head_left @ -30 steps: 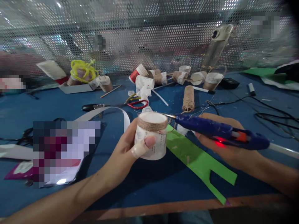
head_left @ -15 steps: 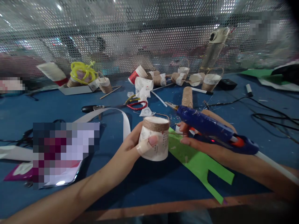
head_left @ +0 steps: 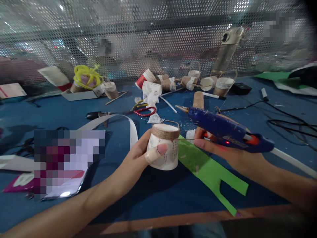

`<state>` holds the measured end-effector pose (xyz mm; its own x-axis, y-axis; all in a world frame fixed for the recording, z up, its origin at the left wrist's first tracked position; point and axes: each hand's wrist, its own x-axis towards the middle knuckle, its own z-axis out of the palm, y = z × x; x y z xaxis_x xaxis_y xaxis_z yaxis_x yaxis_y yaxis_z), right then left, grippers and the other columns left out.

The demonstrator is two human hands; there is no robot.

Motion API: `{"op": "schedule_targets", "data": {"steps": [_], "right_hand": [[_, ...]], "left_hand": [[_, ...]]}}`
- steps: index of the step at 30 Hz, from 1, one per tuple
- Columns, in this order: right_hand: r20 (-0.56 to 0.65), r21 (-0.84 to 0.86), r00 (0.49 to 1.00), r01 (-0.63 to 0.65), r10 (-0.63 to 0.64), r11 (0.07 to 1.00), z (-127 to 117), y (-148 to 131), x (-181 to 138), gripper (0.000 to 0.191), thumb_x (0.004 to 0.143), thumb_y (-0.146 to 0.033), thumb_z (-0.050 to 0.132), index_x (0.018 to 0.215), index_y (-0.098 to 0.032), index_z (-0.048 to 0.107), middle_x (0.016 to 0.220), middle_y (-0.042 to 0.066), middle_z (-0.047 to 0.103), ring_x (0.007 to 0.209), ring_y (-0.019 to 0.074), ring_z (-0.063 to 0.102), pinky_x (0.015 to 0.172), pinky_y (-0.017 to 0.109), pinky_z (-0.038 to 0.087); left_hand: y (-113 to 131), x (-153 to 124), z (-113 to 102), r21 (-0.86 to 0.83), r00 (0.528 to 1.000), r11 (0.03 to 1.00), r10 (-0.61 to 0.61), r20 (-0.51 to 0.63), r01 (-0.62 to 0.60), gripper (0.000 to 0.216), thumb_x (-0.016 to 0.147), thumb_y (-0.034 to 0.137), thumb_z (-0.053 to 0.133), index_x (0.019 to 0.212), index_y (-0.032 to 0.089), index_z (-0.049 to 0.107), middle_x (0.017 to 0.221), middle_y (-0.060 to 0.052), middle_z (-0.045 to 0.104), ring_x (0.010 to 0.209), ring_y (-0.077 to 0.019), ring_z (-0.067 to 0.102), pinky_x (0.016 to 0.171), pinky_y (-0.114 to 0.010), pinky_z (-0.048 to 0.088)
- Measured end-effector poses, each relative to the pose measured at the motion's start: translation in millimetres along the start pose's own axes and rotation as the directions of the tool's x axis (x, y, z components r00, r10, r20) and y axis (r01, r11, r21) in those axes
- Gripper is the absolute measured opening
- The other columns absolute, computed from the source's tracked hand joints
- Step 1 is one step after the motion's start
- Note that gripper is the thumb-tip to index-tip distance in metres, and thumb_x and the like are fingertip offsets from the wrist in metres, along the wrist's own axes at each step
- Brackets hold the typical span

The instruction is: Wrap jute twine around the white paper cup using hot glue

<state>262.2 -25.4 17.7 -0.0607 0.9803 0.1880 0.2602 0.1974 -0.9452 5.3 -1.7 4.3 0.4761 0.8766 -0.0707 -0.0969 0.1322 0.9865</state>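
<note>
My left hand [head_left: 138, 153] is closed round a small white paper cup [head_left: 162, 162], thumb across its printed side. Brown twine [head_left: 165, 133] is wound in a band round the cup near its upper rim. From that band a strand runs right to the fingertips of my right hand [head_left: 223, 148], which pinch it. The same hand also grips a blue hot glue gun [head_left: 218, 127], its red light lit and its metal nozzle pointing left, above and right of the cup. A white glue stick [head_left: 294, 162] sticks out of the gun's back end.
Green paper [head_left: 205, 168] lies under my right hand. Behind the cup are red-handled scissors [head_left: 146, 111], a twine roll [head_left: 198, 100] and several small twine-wrapped cups [head_left: 224, 86]. A white strip [head_left: 133, 129] curls at left. Black cable [head_left: 284, 124] lies right; a perforated metal screen [head_left: 158, 36] stands behind.
My right hand has shifted slightly right, and the strand of twine is drawn out straighter. The glue gun's rear has tilted up a little. My left hand and the cup have barely moved.
</note>
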Motion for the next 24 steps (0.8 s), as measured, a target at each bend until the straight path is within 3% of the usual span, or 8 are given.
{"op": "schedule_targets", "data": {"steps": [4, 10, 16, 24], "right_hand": [[0.035, 0.059, 0.992, -0.121, 0.119, 0.991, 0.8, 0.3, 3.1, 0.019, 0.081, -0.042, 0.092, 0.084, -0.030, 0.076, 0.092, -0.002, 0.076, 0.081, 0.0191, 0.068, 0.080, 0.033, 0.059], [0.111, 0.210, 0.979, -0.190, 0.169, 0.959, 3.9, 12.7, 5.6, 0.021, 0.084, -0.048, 0.090, 0.086, -0.029, 0.080, 0.091, -0.003, 0.075, 0.091, 0.0195, 0.068, 0.088, 0.033, 0.053], [0.130, 0.300, 0.963, -0.266, 0.237, 0.916, 7.4, 16.5, 7.0, 0.026, 0.075, -0.045, 0.096, 0.085, -0.027, 0.080, 0.092, -0.002, 0.075, 0.093, 0.0198, 0.067, 0.091, 0.033, 0.054], [0.138, 0.286, 0.956, -0.290, 0.260, 0.913, 9.8, 14.2, 6.9, 0.028, 0.073, -0.044, 0.097, 0.080, -0.026, 0.077, 0.089, -0.002, 0.073, 0.088, 0.0205, 0.066, 0.087, 0.035, 0.055]], "left_hand": [[-1.2, -0.3, 0.8, -0.039, 0.999, 0.999, -0.015, 0.031, 0.016, 0.046, 0.095, 0.049, 0.078, 0.137, 0.029, 0.072, 0.139, -0.006, 0.077, 0.128, -0.0355, 0.068, 0.096, -0.037, 0.056], [-1.6, -0.2, 3.1, -0.058, 0.998, 0.998, -0.034, 0.058, 0.037, 0.048, 0.094, 0.049, 0.079, 0.136, 0.028, 0.073, 0.139, -0.007, 0.077, 0.135, -0.0377, 0.065, 0.106, -0.041, 0.053], [-1.4, 0.4, 4.1, -0.064, 0.997, 0.997, -0.033, 0.070, 0.038, 0.047, 0.094, 0.049, 0.078, 0.136, 0.028, 0.073, 0.142, -0.008, 0.077, 0.136, -0.0398, 0.065, 0.107, -0.044, 0.053], [-3.1, -0.5, 6.2, -0.071, 0.994, 0.994, -0.077, 0.079, 0.083, 0.054, 0.087, 0.051, 0.084, 0.136, 0.029, 0.074, 0.138, -0.009, 0.078, 0.136, -0.0415, 0.063, 0.103, -0.044, 0.053]]}}
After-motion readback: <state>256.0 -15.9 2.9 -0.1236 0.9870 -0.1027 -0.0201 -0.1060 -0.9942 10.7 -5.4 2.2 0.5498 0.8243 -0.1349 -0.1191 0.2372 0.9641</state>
